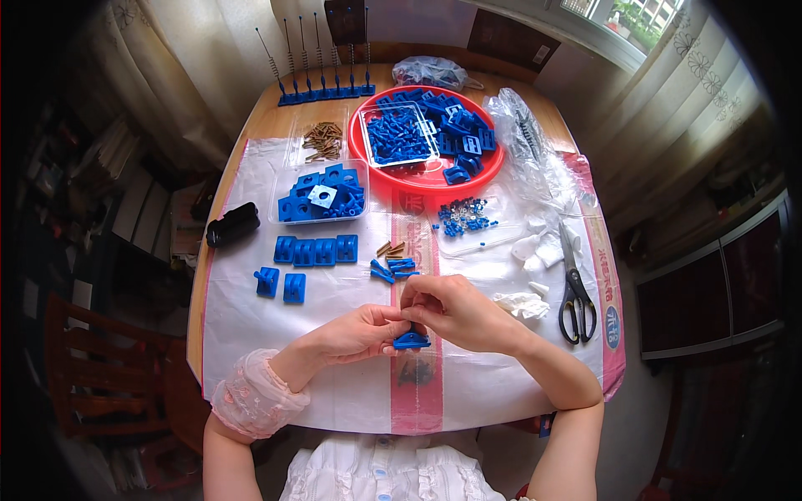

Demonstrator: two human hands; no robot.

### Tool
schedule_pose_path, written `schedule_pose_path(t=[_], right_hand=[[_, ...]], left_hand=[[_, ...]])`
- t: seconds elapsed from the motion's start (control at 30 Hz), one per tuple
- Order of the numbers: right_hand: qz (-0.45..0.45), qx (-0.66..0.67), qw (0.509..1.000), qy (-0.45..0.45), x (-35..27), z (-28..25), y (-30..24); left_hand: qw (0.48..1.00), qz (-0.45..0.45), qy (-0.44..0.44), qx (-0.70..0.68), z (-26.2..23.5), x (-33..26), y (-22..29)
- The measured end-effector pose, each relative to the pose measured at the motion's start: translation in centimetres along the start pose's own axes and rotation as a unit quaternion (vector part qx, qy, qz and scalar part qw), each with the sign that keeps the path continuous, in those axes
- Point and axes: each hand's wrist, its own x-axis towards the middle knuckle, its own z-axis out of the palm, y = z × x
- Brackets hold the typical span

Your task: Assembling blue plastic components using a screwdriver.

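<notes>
My left hand point(357, 334) and my right hand point(455, 311) meet close to the table's front edge. Between them is a small blue plastic bracket point(411, 341), its flat base facing down. The left fingers grip its side. Above it, my right thumb and fingers are pinched together; whatever they hold is hidden. Just beyond the hands lie several blue plastic pegs point(399, 265) and a few brass-coloured pins point(391, 250). To the left, a row of blue brackets point(304, 251) stands side by side, with two more brackets point(294, 288) nearer me.
A red round tray point(436, 179) of blue parts sits at the back, beside a clear box point(276, 200) of blue plates. Brass pins point(323, 140), small beads point(464, 219), black scissors point(576, 301), crumpled tissue point(523, 305), a black case point(233, 225) and spring-fitted rods point(320, 71) lie around.
</notes>
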Motion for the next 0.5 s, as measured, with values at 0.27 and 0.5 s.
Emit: schedule_pose_path(t=[0.27, 0.5], right_hand=[[-0.019, 0.007, 1.0, 0.001, -0.1, 0.0, 0.0], [-0.007, 0.004, 1.0, -0.006, 0.0, 0.0, 0.2]], left_hand=[[1.0, -0.004, -0.002, 0.002, 0.2, -0.1, 0.2], [1.0, -0.012, -0.009, -0.01, -0.3, 0.0, -0.1]])
